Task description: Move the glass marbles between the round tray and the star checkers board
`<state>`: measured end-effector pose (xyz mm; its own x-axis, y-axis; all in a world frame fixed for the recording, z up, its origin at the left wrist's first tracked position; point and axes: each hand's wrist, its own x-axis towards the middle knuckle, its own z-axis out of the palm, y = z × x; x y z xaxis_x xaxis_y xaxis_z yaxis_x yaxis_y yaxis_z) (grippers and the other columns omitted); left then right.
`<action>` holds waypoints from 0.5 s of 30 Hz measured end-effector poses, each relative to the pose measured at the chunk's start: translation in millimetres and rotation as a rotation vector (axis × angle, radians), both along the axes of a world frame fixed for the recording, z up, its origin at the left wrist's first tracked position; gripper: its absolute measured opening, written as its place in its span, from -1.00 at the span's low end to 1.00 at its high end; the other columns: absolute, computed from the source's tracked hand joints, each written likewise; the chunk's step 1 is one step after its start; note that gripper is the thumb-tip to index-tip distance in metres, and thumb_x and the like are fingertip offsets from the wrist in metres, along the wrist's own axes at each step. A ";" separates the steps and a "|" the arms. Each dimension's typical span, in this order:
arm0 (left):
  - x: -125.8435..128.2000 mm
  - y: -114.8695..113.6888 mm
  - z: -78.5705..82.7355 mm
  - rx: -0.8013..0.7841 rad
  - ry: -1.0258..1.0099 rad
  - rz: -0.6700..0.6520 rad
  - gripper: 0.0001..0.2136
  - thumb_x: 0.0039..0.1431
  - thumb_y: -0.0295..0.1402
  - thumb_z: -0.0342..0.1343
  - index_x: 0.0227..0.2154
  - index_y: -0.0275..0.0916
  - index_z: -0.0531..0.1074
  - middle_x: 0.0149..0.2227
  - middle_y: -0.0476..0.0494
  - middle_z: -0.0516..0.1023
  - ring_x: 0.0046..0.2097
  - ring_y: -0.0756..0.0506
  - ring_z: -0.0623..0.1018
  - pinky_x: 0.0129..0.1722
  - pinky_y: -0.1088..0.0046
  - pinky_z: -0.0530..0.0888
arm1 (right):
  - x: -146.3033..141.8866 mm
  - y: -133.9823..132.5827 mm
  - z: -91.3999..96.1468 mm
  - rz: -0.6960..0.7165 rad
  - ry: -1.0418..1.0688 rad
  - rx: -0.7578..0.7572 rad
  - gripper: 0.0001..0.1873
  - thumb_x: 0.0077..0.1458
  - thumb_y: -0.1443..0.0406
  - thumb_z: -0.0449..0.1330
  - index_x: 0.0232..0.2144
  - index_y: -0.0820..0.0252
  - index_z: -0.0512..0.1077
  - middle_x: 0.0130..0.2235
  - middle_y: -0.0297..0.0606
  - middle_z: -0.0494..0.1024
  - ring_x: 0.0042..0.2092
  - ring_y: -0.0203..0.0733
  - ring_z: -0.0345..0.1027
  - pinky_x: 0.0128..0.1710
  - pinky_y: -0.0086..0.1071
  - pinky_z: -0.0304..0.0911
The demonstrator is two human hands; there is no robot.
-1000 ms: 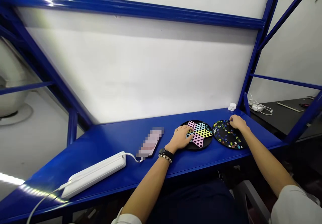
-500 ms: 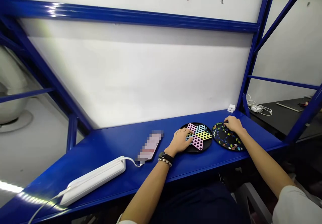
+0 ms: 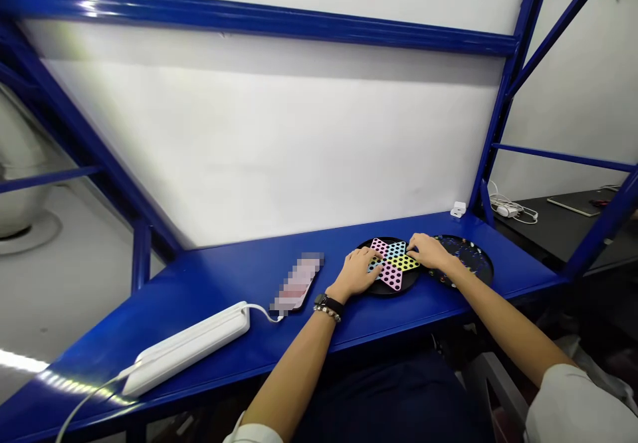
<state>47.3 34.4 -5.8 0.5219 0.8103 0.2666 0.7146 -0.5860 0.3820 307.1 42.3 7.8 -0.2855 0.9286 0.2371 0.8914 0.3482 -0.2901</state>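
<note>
A star-shaped Chinese checkers board [image 3: 391, 275], pink, blue and yellow with rows of black holes, lies in a round black tray [image 3: 386, 292]. My left hand [image 3: 355, 271] rests over the board's left side, its fingers spread on the surface. At the board's right edge, near the blue and yellow points, my right hand [image 3: 429, 252] has its fingertips brought together; whatever they hold is too small to make out. Partly under my right forearm lies a second round black tray [image 3: 483, 267] with coloured marbles scattered in it.
A phone [image 3: 299, 283] with a blurred screen lies left of the board. A white power strip [image 3: 187, 347] with a cable sits at the left front. A white charger [image 3: 458, 209] stands at the back right. Blue frame posts [image 3: 498, 117] border the blue tabletop [image 3: 239, 267].
My right hand has moved left from the marble tray to the right edge of the star board. My left hand stays on the board. The view has shifted slightly.
</note>
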 end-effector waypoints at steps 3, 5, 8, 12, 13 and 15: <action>-0.1 -0.5 0.9 -0.015 0.010 -0.006 -0.75 0.30 -0.21 0.02 -0.03 -0.08 0.46 0.03 -0.13 0.50 0.11 -0.24 0.44 0.20 0.04 0.32 | 0.6 -3.2 6.3 -0.024 -0.033 -0.012 -0.83 0.21 0.29 0.21 -0.26 0.09 0.64 -0.03 -0.16 0.60 0.05 0.00 0.42 0.05 -0.27 0.27; -0.2 -0.4 0.8 -0.014 0.009 -0.008 -0.74 0.30 -0.21 0.02 -0.02 -0.08 0.45 0.04 -0.14 0.50 0.11 -0.25 0.44 0.19 0.04 0.33 | 13.1 -8.3 16.3 -0.048 0.035 0.008 -0.75 0.26 0.26 0.16 -0.11 0.12 0.61 0.04 -0.12 0.58 0.07 0.00 0.42 0.09 -0.24 0.27; -0.3 0.5 -0.5 -0.002 -0.006 -0.009 -0.75 0.30 -0.22 0.02 -0.03 -0.07 0.46 0.06 -0.12 0.50 0.13 -0.24 0.44 0.20 0.06 0.32 | 42.7 -23.6 37.9 -0.089 0.150 -0.002 -0.67 0.27 0.19 0.12 -0.07 0.15 0.61 0.00 -0.09 0.60 -0.05 -0.02 0.47 -0.02 -0.23 0.33; 0.1 1.9 -2.6 0.020 -0.009 -0.011 -0.77 0.29 -0.24 0.03 -0.05 -0.08 0.47 0.04 -0.11 0.52 0.12 -0.24 0.45 0.21 0.08 0.33 | 85.5 -52.0 61.0 -0.033 0.086 -0.268 -0.68 0.16 0.10 0.18 -0.28 0.15 0.66 -0.22 -0.16 0.66 -0.22 -0.05 0.50 -0.24 -0.31 0.32; 0.1 2.1 -2.8 0.027 -0.006 -0.006 -0.77 0.29 -0.25 0.03 -0.06 -0.08 0.47 0.03 -0.12 0.52 0.11 -0.24 0.46 0.20 0.08 0.34 | 94.8 -58.2 62.9 -0.040 0.054 -0.327 -0.70 0.13 0.11 0.20 -0.31 0.15 0.66 -0.24 -0.17 0.66 -0.23 -0.06 0.50 -0.27 -0.33 0.31; 0.1 2.2 -2.9 0.036 0.002 0.000 -0.77 0.29 -0.24 0.03 -0.06 -0.09 0.47 0.02 -0.13 0.52 0.10 -0.23 0.46 0.18 0.09 0.35 | 109.9 -68.0 62.2 -0.092 0.004 -0.390 -0.76 0.02 0.16 0.26 -0.33 0.15 0.64 -0.26 -0.18 0.66 -0.25 -0.08 0.50 -0.31 -0.36 0.29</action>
